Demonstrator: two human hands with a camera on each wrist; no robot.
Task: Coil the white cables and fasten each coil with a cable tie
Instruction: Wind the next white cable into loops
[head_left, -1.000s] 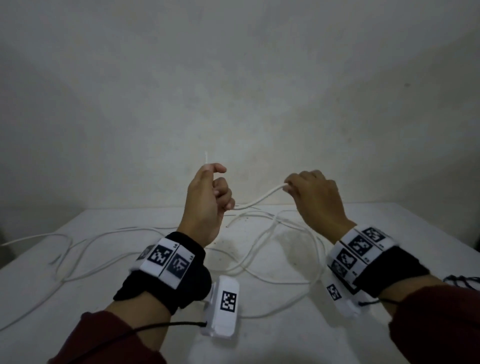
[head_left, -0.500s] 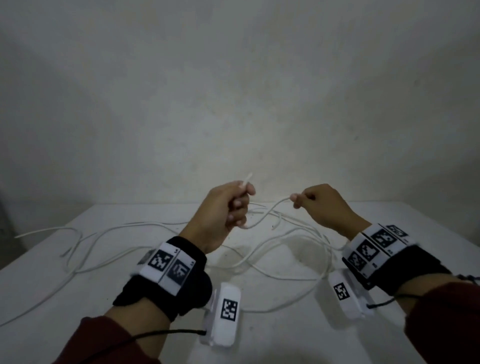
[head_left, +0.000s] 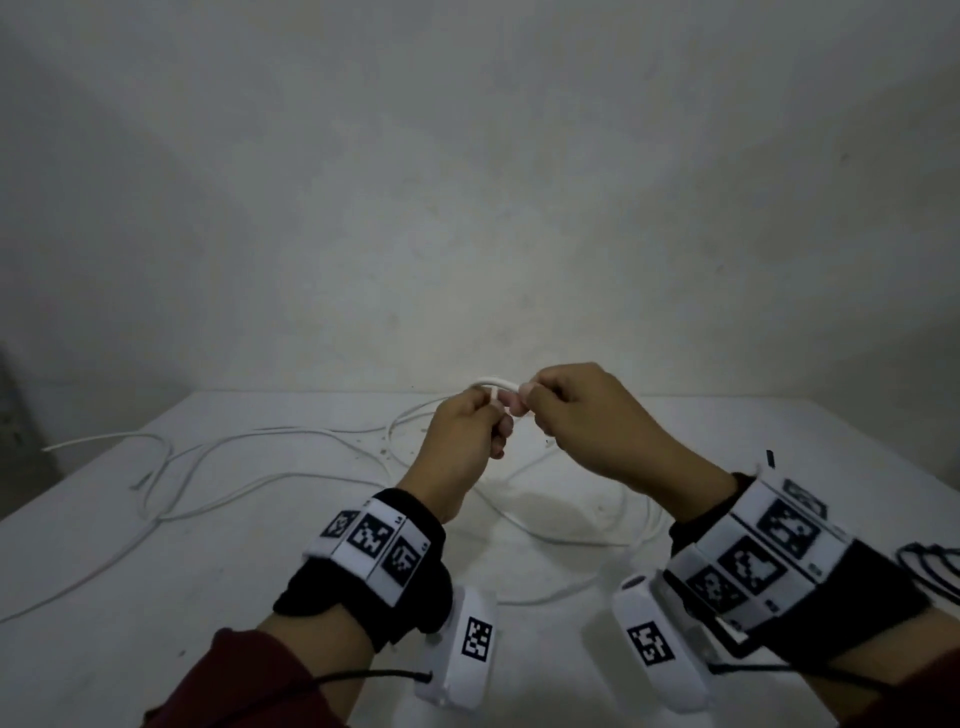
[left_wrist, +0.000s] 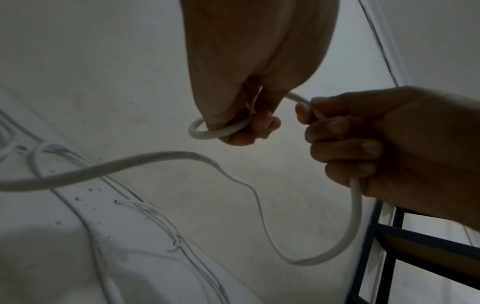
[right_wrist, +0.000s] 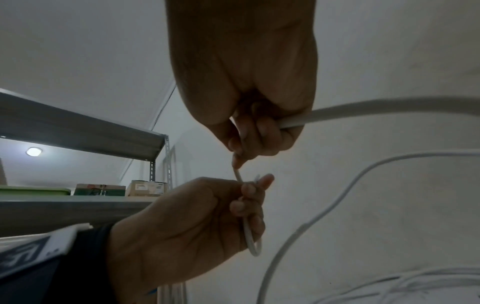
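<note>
A bare pale wall rises behind the white surface (head_left: 156, 597), where loose white cables (head_left: 218, 457) sprawl from its left edge toward the middle. Both hands are raised above the middle of the surface, near its far edge, almost touching. The left hand (head_left: 460, 441) is curled around a small loop of white cable (left_wrist: 207, 133), pinching it between thumb and fingers. The right hand (head_left: 587, 421) grips the same cable in a fist, and the slack hangs below it in a long bend (left_wrist: 337, 246). A metal shelf (right_wrist: 78, 127) holding boxes shows in the right wrist view.
</note>
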